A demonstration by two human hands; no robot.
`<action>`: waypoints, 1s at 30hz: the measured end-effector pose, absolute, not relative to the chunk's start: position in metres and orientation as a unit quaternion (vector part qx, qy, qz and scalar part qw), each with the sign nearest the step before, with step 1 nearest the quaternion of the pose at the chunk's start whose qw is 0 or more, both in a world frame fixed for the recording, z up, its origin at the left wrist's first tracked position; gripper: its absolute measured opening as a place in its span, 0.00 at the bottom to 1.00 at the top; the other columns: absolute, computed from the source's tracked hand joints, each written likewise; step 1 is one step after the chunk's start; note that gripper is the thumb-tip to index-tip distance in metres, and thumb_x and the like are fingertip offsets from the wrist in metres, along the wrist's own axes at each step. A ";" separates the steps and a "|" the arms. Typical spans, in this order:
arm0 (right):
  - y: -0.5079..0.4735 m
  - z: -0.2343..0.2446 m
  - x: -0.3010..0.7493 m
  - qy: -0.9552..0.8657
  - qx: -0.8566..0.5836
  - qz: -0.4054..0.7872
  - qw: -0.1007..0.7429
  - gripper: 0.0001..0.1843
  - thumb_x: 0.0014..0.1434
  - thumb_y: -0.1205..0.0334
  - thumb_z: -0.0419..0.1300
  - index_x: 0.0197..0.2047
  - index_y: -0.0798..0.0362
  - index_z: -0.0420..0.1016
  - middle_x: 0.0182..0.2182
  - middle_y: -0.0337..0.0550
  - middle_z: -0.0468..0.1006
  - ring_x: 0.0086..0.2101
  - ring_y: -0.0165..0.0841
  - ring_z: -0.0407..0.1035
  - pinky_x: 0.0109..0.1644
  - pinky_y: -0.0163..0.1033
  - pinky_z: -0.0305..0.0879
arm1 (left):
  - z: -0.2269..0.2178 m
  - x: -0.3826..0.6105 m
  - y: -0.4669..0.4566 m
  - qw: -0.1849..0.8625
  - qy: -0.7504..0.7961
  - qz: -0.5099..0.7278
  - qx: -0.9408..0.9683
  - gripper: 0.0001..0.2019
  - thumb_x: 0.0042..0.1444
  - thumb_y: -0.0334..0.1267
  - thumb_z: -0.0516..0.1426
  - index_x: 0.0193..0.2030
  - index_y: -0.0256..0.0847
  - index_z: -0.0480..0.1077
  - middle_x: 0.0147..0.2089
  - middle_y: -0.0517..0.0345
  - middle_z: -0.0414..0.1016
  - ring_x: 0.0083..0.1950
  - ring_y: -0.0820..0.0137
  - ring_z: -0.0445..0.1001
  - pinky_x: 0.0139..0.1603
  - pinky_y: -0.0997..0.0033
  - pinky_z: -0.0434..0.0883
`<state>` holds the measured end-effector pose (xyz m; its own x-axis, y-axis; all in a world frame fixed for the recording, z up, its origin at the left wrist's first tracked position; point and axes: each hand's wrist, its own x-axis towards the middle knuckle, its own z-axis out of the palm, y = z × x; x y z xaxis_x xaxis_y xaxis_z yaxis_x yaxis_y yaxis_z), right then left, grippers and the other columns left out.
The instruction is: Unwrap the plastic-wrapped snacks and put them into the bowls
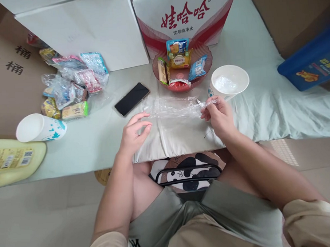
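Left hand [132, 136] and right hand [219, 117] both over the table [92, 146], pale green cloth cover, just in from the near edge, mid-length. Right: fingers pinched closed on the right end of a clear, crinkled plastic wrapper [172, 106]; small slim whitish piece with a dark tip [200, 103] right at those fingertips, can't tell if gripped. Left: fingers loosely curved, thumb well apart from index, tips at the wrapper's left end; can't tell if they touch.

Pale yellow plastic jug [32, 154] at the table's near edge, far left. White paper cup with teal print [52, 130] just behind it.

Further in: black flat phone [132, 98] left of the wrapper; second white paper cup [242, 78] beyond the right hand, clear crumpled plastic [225, 83] inside. Heap of wrapped snacks [72, 82] toward the left side. Pink translucent bowl [180, 73] with snack packs [197, 68], backed by a white-and-red cardboard box [182, 22].
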<state>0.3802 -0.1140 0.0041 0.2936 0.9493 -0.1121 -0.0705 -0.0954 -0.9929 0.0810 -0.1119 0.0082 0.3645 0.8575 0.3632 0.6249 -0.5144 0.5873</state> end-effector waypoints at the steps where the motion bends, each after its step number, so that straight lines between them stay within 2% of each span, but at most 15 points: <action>1: -0.114 0.004 0.380 -0.376 -0.580 0.462 0.555 0.05 0.57 0.62 0.58 0.36 0.49 0.63 0.22 0.31 0.72 0.20 0.24 0.66 0.22 0.29 0.58 | 0.007 0.080 -0.111 0.180 0.459 0.343 0.799 0.07 0.63 0.35 0.55 0.40 0.42 0.75 0.54 0.52 0.76 0.59 0.62 0.75 0.63 0.55 0.72; 3: -0.114 0.005 0.380 -0.367 -0.578 0.470 0.557 0.05 0.57 0.62 0.58 0.35 0.49 0.63 0.22 0.31 0.72 0.20 0.24 0.66 0.22 0.29 0.58 | 0.003 0.077 -0.110 0.171 0.464 0.330 0.804 0.09 0.61 0.33 0.55 0.46 0.43 0.75 0.58 0.50 0.73 0.62 0.61 0.72 0.65 0.53 0.71; 6: -0.114 0.004 0.381 -0.354 -0.576 0.474 0.564 0.05 0.57 0.62 0.58 0.35 0.49 0.63 0.23 0.31 0.72 0.20 0.24 0.66 0.21 0.29 0.57 | -0.005 0.078 -0.109 0.140 0.486 0.252 0.825 0.23 0.57 0.28 0.55 0.59 0.46 0.70 0.71 0.47 0.59 0.73 0.55 0.60 0.70 0.47 0.65; 8: -0.113 0.003 0.382 -0.354 -0.573 0.474 0.567 0.05 0.57 0.62 0.58 0.35 0.49 0.63 0.23 0.31 0.71 0.20 0.24 0.66 0.21 0.29 0.56 | -0.011 0.080 -0.108 0.121 0.491 0.241 0.829 0.26 0.57 0.27 0.55 0.63 0.47 0.68 0.74 0.47 0.54 0.75 0.54 0.55 0.71 0.45 0.63; 10: -0.113 0.002 0.383 -0.356 -0.570 0.473 0.570 0.05 0.57 0.61 0.58 0.35 0.49 0.63 0.23 0.31 0.71 0.20 0.24 0.66 0.21 0.29 0.56 | -0.014 0.082 -0.105 0.105 0.489 0.268 0.823 0.23 0.60 0.30 0.56 0.62 0.47 0.69 0.73 0.46 0.55 0.75 0.55 0.57 0.71 0.45 0.62; 13: -0.112 0.001 0.384 -0.355 -0.569 0.472 0.572 0.05 0.57 0.61 0.58 0.36 0.49 0.63 0.23 0.31 0.71 0.20 0.24 0.66 0.22 0.29 0.57 | -0.013 0.083 -0.100 0.121 0.479 0.312 0.812 0.12 0.64 0.39 0.56 0.53 0.46 0.74 0.67 0.48 0.65 0.70 0.57 0.64 0.70 0.47 0.64; 15: -0.112 0.002 0.386 -0.355 -0.569 0.470 0.573 0.05 0.57 0.61 0.57 0.36 0.49 0.63 0.23 0.31 0.71 0.20 0.24 0.65 0.22 0.29 0.57 | -0.011 0.083 -0.099 0.158 0.463 0.316 0.813 0.11 0.64 0.45 0.57 0.49 0.46 0.74 0.62 0.50 0.70 0.66 0.59 0.68 0.69 0.49 0.66; 17: -0.112 0.003 0.387 -0.358 -0.574 0.462 0.573 0.05 0.57 0.62 0.57 0.35 0.49 0.63 0.23 0.31 0.71 0.20 0.23 0.65 0.21 0.29 0.57 | -0.010 0.083 -0.102 0.177 0.459 0.305 0.816 0.19 0.59 0.49 0.62 0.56 0.47 0.71 0.64 0.49 0.68 0.67 0.57 0.67 0.69 0.47 0.66; 19: -0.111 0.004 0.387 -0.365 -0.580 0.452 0.571 0.05 0.57 0.62 0.58 0.35 0.49 0.63 0.23 0.30 0.71 0.20 0.23 0.65 0.21 0.29 0.57 | -0.010 0.085 -0.107 0.163 0.464 0.300 0.817 0.35 0.50 0.52 0.68 0.64 0.49 0.65 0.70 0.45 0.60 0.71 0.52 0.61 0.69 0.43 0.64; 20: -0.111 0.005 0.387 -0.369 -0.583 0.446 0.571 0.05 0.57 0.62 0.58 0.35 0.49 0.64 0.23 0.31 0.71 0.20 0.23 0.65 0.21 0.29 0.58 | -0.009 0.087 -0.110 0.150 0.467 0.301 0.818 0.39 0.47 0.52 0.70 0.65 0.50 0.63 0.72 0.44 0.57 0.73 0.50 0.58 0.70 0.42 0.63; 21: -0.111 0.005 0.388 -0.371 -0.585 0.441 0.571 0.05 0.57 0.61 0.58 0.35 0.49 0.64 0.23 0.31 0.71 0.20 0.23 0.65 0.21 0.29 0.58 | -0.007 0.089 -0.113 0.136 0.468 0.303 0.819 0.38 0.46 0.51 0.71 0.64 0.51 0.65 0.73 0.45 0.55 0.74 0.50 0.56 0.70 0.41 0.61; 22: -0.111 0.006 0.388 -0.374 -0.586 0.437 0.570 0.05 0.57 0.61 0.58 0.35 0.49 0.64 0.23 0.31 0.71 0.20 0.23 0.65 0.21 0.29 0.58 | -0.004 0.091 -0.115 0.125 0.468 0.306 0.819 0.33 0.47 0.51 0.70 0.61 0.51 0.68 0.73 0.46 0.55 0.75 0.50 0.56 0.71 0.41 0.61; 25: -0.111 0.005 0.388 -0.388 -0.589 0.427 0.566 0.05 0.59 0.60 0.58 0.36 0.48 0.63 0.23 0.31 0.71 0.21 0.23 0.65 0.22 0.30 0.59 | 0.006 0.095 -0.119 0.131 0.460 0.317 0.819 0.12 0.56 0.50 0.64 0.45 0.49 0.78 0.64 0.51 0.67 0.71 0.54 0.62 0.71 0.44 0.62; 27: -0.110 0.004 0.388 -0.401 -0.590 0.417 0.563 0.06 0.59 0.59 0.58 0.36 0.48 0.63 0.24 0.32 0.71 0.21 0.24 0.65 0.23 0.30 0.60 | 0.011 0.095 -0.118 0.175 0.448 0.333 0.811 0.13 0.60 0.52 0.60 0.37 0.48 0.80 0.56 0.51 0.74 0.65 0.56 0.69 0.68 0.45 0.67; 30: -0.109 0.003 0.387 -0.415 -0.591 0.403 0.562 0.06 0.60 0.59 0.59 0.36 0.48 0.64 0.23 0.32 0.70 0.21 0.24 0.65 0.23 0.31 0.61 | 0.014 0.092 -0.116 0.262 0.441 0.367 0.776 0.18 0.60 0.57 0.58 0.34 0.46 0.80 0.51 0.50 0.78 0.59 0.58 0.75 0.63 0.50 0.72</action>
<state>0.3870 -0.1093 0.0029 0.3310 0.9436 -0.0094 0.0373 -0.0231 -0.9990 0.0919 -0.1156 0.0135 0.3422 0.8767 0.3380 0.4927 -0.4738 0.7299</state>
